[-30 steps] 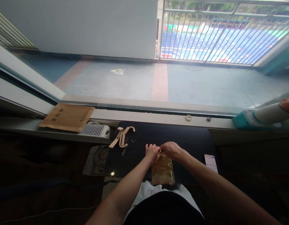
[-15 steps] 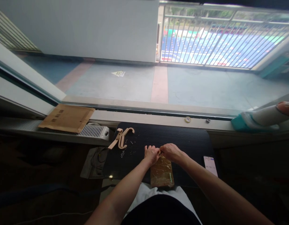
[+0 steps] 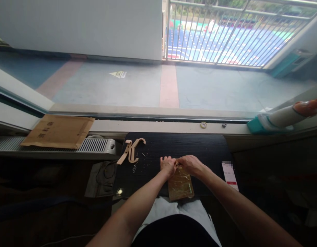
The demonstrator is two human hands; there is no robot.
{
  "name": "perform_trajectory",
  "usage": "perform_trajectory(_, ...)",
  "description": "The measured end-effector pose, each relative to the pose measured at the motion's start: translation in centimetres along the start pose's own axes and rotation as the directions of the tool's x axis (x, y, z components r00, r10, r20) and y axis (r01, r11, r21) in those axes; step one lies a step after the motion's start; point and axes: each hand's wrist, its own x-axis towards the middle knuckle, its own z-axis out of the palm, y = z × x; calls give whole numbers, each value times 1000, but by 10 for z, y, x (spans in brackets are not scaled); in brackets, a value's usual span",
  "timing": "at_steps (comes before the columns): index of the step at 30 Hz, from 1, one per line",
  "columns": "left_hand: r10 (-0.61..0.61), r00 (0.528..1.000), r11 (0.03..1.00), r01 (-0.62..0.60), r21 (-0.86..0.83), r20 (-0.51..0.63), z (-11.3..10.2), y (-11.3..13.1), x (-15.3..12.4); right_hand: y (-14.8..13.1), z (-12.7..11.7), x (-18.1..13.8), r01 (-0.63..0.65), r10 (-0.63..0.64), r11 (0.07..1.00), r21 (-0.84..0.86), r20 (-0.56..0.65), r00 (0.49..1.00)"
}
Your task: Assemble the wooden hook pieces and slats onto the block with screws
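Block (image 3: 181, 188) being covered at far end by left hand (image 3: 168, 166), right hand (image 3: 191, 165) | fingers being curled inward, any pinch hidden | slip possibly being invited by uneven pressure

the slab (image 3: 181, 187) is covered in glossy, creased, plastic-looking film; the envelope (image 3: 67, 132) is made of matt paper.

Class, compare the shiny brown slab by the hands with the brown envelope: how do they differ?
Surface: the slab is glossy and creased-looking; the envelope is matte with dark marks.
Place: the slab is at the dark table's near edge; the envelope lies on the radiator.
Handling: the left hand and right hand meet at the slab's far end; neither is at the envelope.
Shared: both look brownish and four-sided.
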Motion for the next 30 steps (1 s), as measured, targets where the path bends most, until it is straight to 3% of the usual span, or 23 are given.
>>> perform_trajectory(8, -5, 1000, 1000, 5, 2, -9, -1, 1, -2, -2, 1, 3, -17, 14, 997, -82, -36, 999)
perform_trajectory(15, -30, 999, 1000, 30, 8, 10, -4, 4, -3, 3, -1, 6, 88, -89, 993, -85, -12, 996)
perform_trajectory(24, -34, 999, 999, 33, 11, 34, -7, 4, -3, 3, 10, 5, 12, -14, 999, -53, -48, 999)
perform_trajectory(30, -31, 999, 1000, 31, 4, 31, -9, 4, -3, 0, -1, 0, 16, -18, 996, -86, -26, 1000)
